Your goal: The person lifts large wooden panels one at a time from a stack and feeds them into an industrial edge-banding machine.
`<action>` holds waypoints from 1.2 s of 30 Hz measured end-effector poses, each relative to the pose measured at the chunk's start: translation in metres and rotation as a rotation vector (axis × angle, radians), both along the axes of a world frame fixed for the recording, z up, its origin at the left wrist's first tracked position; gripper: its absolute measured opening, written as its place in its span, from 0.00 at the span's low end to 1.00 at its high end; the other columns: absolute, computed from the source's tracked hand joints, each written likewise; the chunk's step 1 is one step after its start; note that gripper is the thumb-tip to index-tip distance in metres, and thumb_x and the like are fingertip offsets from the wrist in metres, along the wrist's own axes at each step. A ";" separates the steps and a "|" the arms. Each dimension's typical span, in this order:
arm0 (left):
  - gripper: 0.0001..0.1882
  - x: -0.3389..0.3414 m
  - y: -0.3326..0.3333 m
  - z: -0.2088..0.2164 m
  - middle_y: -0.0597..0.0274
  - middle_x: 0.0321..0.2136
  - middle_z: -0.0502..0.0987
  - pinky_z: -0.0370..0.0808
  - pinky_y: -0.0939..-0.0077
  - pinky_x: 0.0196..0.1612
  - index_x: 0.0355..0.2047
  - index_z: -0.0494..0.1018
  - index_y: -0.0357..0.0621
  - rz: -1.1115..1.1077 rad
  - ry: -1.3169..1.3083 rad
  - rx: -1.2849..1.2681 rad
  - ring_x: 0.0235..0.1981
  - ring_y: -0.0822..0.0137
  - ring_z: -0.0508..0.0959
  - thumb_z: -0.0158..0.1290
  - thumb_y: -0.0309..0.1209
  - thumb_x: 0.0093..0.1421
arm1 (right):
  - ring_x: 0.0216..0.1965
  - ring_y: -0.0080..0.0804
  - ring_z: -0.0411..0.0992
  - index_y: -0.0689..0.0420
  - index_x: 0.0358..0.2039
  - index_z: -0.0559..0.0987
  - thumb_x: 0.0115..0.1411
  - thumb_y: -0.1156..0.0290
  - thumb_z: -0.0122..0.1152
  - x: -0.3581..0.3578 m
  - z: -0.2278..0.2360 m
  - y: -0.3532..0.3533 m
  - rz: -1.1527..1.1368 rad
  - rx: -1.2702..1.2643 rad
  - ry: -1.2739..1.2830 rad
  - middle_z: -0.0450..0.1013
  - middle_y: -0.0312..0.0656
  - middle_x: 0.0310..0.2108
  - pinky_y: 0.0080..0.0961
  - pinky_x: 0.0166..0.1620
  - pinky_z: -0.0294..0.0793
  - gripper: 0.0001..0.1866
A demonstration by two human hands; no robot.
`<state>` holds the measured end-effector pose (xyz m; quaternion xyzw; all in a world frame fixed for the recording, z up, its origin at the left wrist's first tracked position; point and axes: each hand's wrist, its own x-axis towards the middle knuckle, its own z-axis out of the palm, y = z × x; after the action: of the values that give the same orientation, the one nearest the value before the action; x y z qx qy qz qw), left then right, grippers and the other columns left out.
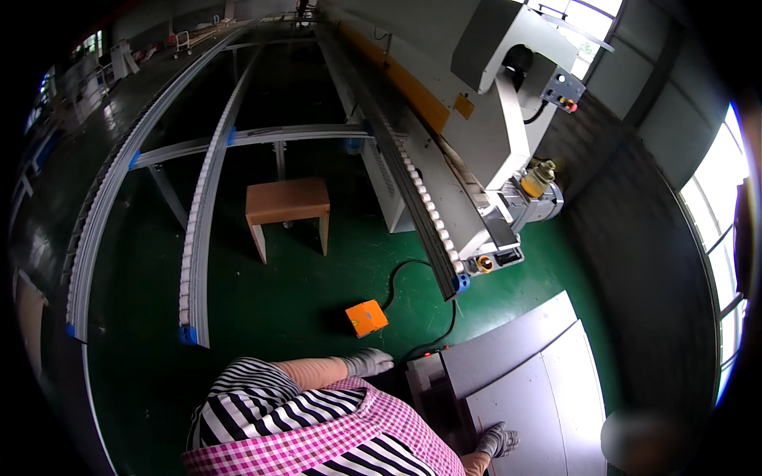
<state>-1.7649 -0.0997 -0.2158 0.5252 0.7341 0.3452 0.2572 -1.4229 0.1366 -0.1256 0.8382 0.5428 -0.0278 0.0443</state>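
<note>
Two pale flat panels with a smooth face, an upper panel (548,397) overlapping a lower panel (508,349), lie stacked at the lower right. My right hand (498,441), in a grey knit glove, rests on the upper panel near its left edge with fingers extended. Its thumb is hard to make out. My left hand (369,362), gloved the same way, hovers in front of my body over the green floor with its fingers stretched out and nothing visible in them. An orange box (367,318) with a black cable stands on the floor just beyond it.
A large machine (492,119) with a control box (562,89) fills the far right. Long metal rails with white rollers (193,230) run away from me on the left. Under them stands a brown stool (287,198). A black cable (454,317) crosses the floor beside the panels.
</note>
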 end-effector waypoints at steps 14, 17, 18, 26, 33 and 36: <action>0.15 -0.083 -0.120 -0.126 0.52 0.27 0.78 0.73 0.62 0.34 0.26 0.76 0.41 0.597 -0.328 -0.372 0.28 0.57 0.78 0.48 0.40 0.52 | 0.64 0.41 0.46 0.55 0.62 0.52 0.61 0.43 0.34 -0.048 0.038 -0.033 0.005 0.015 -0.033 0.48 0.46 0.63 0.38 0.63 0.44 0.37; 0.15 -0.097 -0.115 -0.137 0.51 0.29 0.78 0.73 0.62 0.38 0.28 0.76 0.41 0.420 -0.244 -0.453 0.32 0.56 0.78 0.48 0.40 0.52 | 0.64 0.41 0.46 0.56 0.62 0.52 0.61 0.43 0.34 -0.041 0.033 -0.033 0.064 0.028 -0.038 0.49 0.46 0.63 0.39 0.63 0.44 0.36; 0.16 -0.101 -0.113 -0.135 0.50 0.29 0.78 0.72 0.62 0.39 0.29 0.77 0.40 0.324 -0.247 -0.514 0.34 0.55 0.78 0.48 0.41 0.52 | 0.64 0.41 0.46 0.56 0.62 0.52 0.61 0.43 0.34 -0.037 0.030 -0.032 0.056 0.027 -0.038 0.49 0.46 0.63 0.39 0.63 0.44 0.36; 0.22 -0.090 -0.106 -0.137 0.48 0.37 0.77 0.70 0.64 0.47 0.36 0.76 0.41 0.245 -0.216 -0.558 0.42 0.53 0.76 0.45 0.47 0.55 | 0.64 0.43 0.47 0.56 0.62 0.52 0.60 0.43 0.35 -0.040 0.026 -0.029 0.029 0.042 -0.034 0.49 0.47 0.63 0.38 0.63 0.45 0.37; 0.25 -0.073 -0.106 -0.141 0.49 0.41 0.75 0.67 0.63 0.50 0.39 0.75 0.41 0.102 -0.093 -0.692 0.46 0.53 0.73 0.39 0.48 0.58 | 0.64 0.42 0.46 0.56 0.62 0.53 0.60 0.43 0.35 -0.015 -0.002 -0.015 0.062 0.093 -0.053 0.49 0.48 0.63 0.38 0.63 0.44 0.37; 0.25 -0.061 -0.109 -0.135 0.49 0.41 0.75 0.67 0.63 0.50 0.39 0.75 0.41 0.132 -0.109 -0.711 0.46 0.53 0.73 0.40 0.49 0.58 | 0.65 0.41 0.44 0.56 0.62 0.52 0.60 0.43 0.35 -0.017 -0.004 -0.010 0.067 0.078 -0.031 0.47 0.49 0.64 0.37 0.64 0.41 0.37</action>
<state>-1.8263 -0.2087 -0.3511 0.3353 0.8258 0.1119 0.4395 -1.4399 0.1270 -0.1297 0.8209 0.5706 0.0082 0.0208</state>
